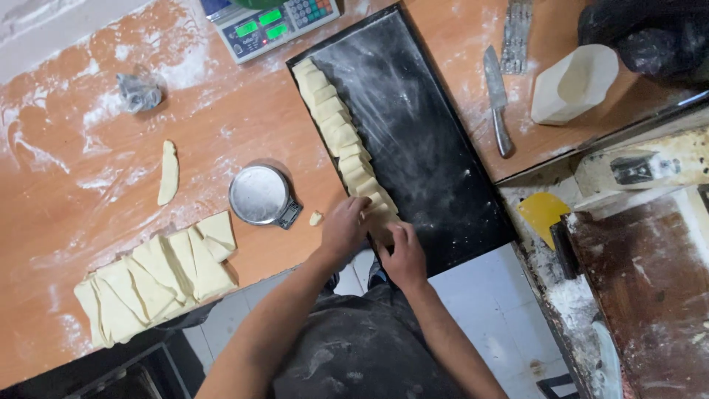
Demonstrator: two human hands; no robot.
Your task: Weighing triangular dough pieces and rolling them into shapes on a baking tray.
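Hands meet at the tray's [436,148] near corner: left hand [344,227] and right hand [402,255] are close together, fingers pinched on the nearest dough roll [380,214], the left a little nearer it. From them the row [336,122] runs away up the tray's left edge toward the scale [269,26].
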